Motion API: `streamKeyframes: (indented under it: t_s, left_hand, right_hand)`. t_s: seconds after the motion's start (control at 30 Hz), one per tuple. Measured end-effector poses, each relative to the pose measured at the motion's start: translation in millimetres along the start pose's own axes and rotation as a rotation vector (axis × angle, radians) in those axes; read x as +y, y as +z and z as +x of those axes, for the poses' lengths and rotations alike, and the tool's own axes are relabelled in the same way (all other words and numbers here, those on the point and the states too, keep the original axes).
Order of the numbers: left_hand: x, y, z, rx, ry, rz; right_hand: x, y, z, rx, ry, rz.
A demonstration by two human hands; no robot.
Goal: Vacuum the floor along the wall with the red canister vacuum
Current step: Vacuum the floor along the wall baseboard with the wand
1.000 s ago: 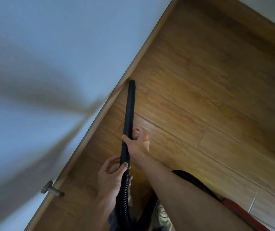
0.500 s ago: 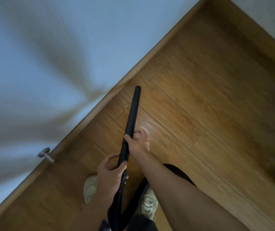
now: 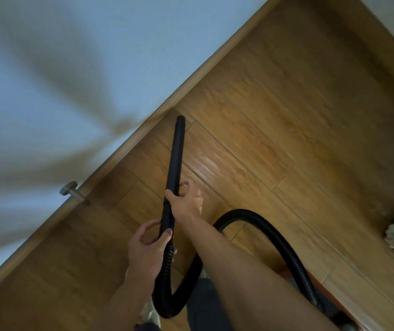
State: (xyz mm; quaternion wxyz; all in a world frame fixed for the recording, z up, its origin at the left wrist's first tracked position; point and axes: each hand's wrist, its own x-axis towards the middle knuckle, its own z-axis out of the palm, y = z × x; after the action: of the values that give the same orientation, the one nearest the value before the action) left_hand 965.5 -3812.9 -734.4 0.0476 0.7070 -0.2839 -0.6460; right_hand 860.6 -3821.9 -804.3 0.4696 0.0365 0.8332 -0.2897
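Nearest: left hand (image 3: 147,249) closed around the black tube (image 3: 175,163) where the ribbed hose (image 3: 272,232) joins it; right hand (image 3: 186,199) gripping the tube higher up, forefinger loosely raised; hose looping back to a sliver of the red vacuum (image 3: 310,280) at lower right. Farther: tube tip just beside the baseboard (image 3: 191,75) on the wood floor (image 3: 286,115), doorstop (image 3: 70,190) near the wall (image 3: 71,56). Best practice, as judged: keep the tip low, tracking the baseboard in slow strokes, hose slack.
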Motion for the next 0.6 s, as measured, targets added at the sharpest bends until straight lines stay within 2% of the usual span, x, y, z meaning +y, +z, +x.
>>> streamKeyframes:
  t_s: [0.23,0.43,0.6]
  left_hand:
    - [-8.0,-52.9,7.3,0.017,-0.022,-0.044]
    - [-23.9,-61.5,-8.0,-0.004,-0.095,-0.087]
    - [-30.2,-82.1,-11.7,0.010,-0.066,-0.133]
  right_hand:
    - [4.4,44.0,-29.2,-0.025,-0.069,-0.012]
    - [25.2,41.5,-44.9,-0.010,-0.075,-0.051]
    - [25.2,54.6,-52.7,-0.078,-0.189,-0.137]
